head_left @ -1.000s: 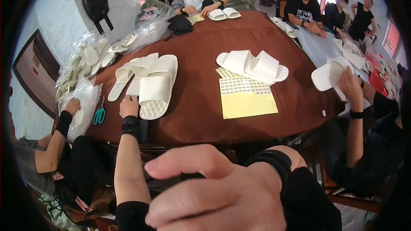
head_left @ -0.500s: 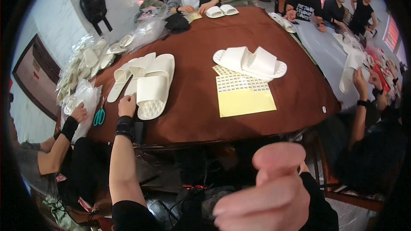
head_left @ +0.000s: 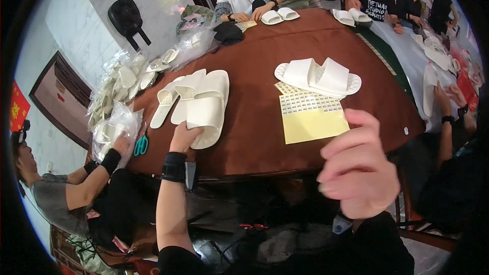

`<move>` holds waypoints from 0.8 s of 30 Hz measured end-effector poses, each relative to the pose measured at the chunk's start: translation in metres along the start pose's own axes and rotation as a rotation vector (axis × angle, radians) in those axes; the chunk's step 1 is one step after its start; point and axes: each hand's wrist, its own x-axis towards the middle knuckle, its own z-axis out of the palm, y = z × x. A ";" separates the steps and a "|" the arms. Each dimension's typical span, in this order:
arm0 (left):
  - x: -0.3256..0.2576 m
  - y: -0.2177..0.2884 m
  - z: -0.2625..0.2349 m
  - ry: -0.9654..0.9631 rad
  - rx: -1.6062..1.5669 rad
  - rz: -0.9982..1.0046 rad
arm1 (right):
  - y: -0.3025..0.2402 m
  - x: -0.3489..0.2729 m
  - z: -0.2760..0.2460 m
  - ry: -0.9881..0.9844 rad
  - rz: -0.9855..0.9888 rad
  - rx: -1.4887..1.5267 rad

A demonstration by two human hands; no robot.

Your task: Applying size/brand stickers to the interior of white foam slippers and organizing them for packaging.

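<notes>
**Left hand on a white slipper at the table's near edge, right hand raised and curled**

A large round table (head_left: pixel 305 46) under a brown cloth fills the middle of a room with pale tiled walls. A dark backpack (head_left: pixel 126 18) hangs on the wall beyond the table's far left side, and a dark framed panel (head_left: pixel 56 99) is set lower on the same wall. Along the left edge lie heaps of clear bags (head_left: pixel 119 89) with slippers in them, and teal scissors (head_left: pixel 141 145) rest at that edge near the front. Other people sit around the far and right edges with white slippers before them; one person at the near left has a hand on a bag.

Near the front left edge lie several white slippers in a row. The left hand (head_left: pixel 183 136) reaches up from the lower edge, forearm straight, a black wristband (head_left: pixel 174 166) at the wrist, its fingers closed on the heel end of the nearest slipper (head_left: pixel 208 109), which lies flat on the cloth. A second pair (head_left: pixel 318 76) lies toward the table's middle right, overlapping the far edge of a yellow sticker sheet (head_left: pixel 308 117) below it.

The right hand (head_left: pixel 356 165) is lifted off the table, close to the camera and blurred, over the near right edge. Its fingers are curled inward in a loose fist; I cannot tell whether it holds anything.
</notes>
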 end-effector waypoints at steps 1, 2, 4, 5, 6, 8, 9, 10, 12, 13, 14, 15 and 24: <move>0.003 0.001 0.001 0.012 0.034 -0.018 | 0.001 0.002 -0.007 0.013 -0.015 0.009; 0.006 0.002 0.001 0.022 0.068 -0.036 | 0.001 0.004 -0.014 0.032 -0.042 0.044; 0.007 -0.002 0.004 0.005 -0.209 -0.037 | -0.006 0.005 -0.034 -0.008 -0.035 0.179; 0.009 -0.003 0.003 0.002 -0.255 -0.075 | -0.014 0.005 -0.047 -0.014 -0.007 0.071; 0.011 -0.005 0.003 -0.002 -0.303 -0.111 | -0.018 0.004 -0.057 -0.010 -0.001 0.052; 0.013 -0.008 0.004 -0.037 -0.510 -0.116 | -0.022 0.000 -0.075 -0.003 0.010 0.015; 0.013 -0.009 0.004 -0.076 -0.642 -0.130 | -0.023 -0.005 -0.075 0.084 -0.018 -0.057; 0.013 -0.010 0.004 -0.076 -0.656 -0.171 | -0.025 -0.009 -0.075 0.038 -0.156 -0.771; 0.013 -0.010 0.005 -0.095 -0.728 -0.289 | -0.026 -0.013 -0.075 -0.019 -0.444 -2.223; 0.011 -0.011 0.005 -0.118 -0.795 -0.295 | -0.025 -0.013 -0.077 -0.076 -0.774 -2.919; 0.008 -0.012 0.006 -0.113 -0.853 -0.318 | -0.023 -0.011 -0.080 -0.098 -0.864 -2.908; 0.004 -0.013 0.007 -0.140 -0.939 -0.336 | -0.021 -0.008 -0.084 -0.118 -0.954 -2.895; -0.028 -0.008 0.008 -0.182 -1.120 -0.448 | -0.044 -0.007 -0.089 0.161 -0.677 -1.476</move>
